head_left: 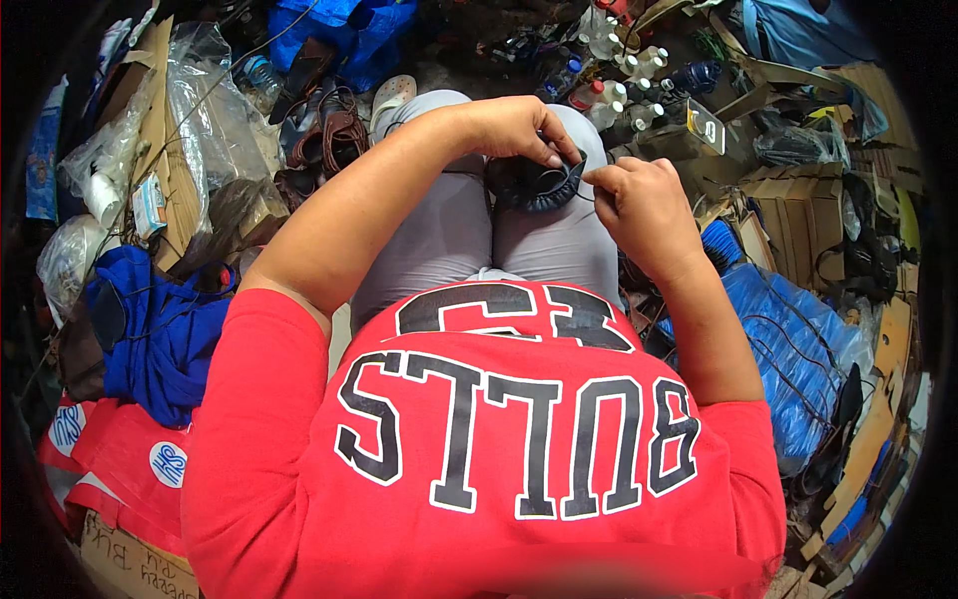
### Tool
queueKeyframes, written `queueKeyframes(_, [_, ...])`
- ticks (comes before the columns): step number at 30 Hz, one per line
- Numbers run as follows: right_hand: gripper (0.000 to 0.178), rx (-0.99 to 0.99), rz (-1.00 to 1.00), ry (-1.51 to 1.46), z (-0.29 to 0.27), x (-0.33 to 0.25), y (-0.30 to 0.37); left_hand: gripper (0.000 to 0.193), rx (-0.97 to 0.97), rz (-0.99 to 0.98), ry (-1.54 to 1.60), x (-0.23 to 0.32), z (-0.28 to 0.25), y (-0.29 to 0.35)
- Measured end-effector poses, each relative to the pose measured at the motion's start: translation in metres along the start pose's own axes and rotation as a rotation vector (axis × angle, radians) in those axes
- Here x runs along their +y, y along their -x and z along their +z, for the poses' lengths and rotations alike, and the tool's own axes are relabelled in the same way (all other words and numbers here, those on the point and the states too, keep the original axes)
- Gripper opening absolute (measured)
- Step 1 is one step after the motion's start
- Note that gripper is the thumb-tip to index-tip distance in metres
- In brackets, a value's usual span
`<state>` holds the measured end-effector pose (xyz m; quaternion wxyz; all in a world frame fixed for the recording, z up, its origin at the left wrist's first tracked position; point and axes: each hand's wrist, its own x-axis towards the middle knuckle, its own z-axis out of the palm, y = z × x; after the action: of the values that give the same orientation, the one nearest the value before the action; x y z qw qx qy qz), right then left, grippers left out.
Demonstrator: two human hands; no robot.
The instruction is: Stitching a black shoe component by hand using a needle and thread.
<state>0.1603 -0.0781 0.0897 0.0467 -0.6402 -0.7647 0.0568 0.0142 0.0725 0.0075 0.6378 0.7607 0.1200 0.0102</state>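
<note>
A small black item (537,190) with a rounded, ridged edge and an opening lies over my thighs, between my knees; its exact kind is hard to make out. My left hand (521,130) reaches over its far side, with the fingers curled and closed on its rim. To its right, my right hand (647,205) is closed in a pinch close to the item's right edge. A thin dark strand shows near those right fingertips, but what they pinch is too small to name. The underside of the black item is hidden.
Brown sandals (341,128) and a pale clog (395,92) lie beyond my left knee. Several small bottles (614,92) stand beyond my right knee. Blue cloth (165,334) is piled at left, and a blue plastic-wrapped bundle (783,349) with cardboard (793,225) at right.
</note>
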Motion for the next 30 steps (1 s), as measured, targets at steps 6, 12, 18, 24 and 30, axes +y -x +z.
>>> queueKeyframes(6, [0.018,-0.102,0.098,-0.429,0.019,0.031,-0.003,0.028,0.011,-0.026,-0.018,-0.002,0.003,-0.003])
queueKeyframes(12, [0.021,-0.332,0.218,-1.094,0.047,0.072,-0.002,0.027,0.014,-0.016,-0.025,-0.005,0.004,-0.008])
queueKeyframes(18, [0.016,-0.161,0.383,-1.136,0.06,0.047,0.0,0.026,0.031,-0.035,-0.073,0.0,0.003,-0.011])
queueKeyframes(24, [0.022,0.067,0.094,-0.749,0.045,0.038,0.005,0.027,0.429,0.028,-0.728,0.011,0.008,0.058])
queueKeyframes(30, [0.024,0.04,0.131,-0.763,0.043,0.028,0.016,0.012,0.618,-0.041,-0.51,-0.027,-0.034,0.128])
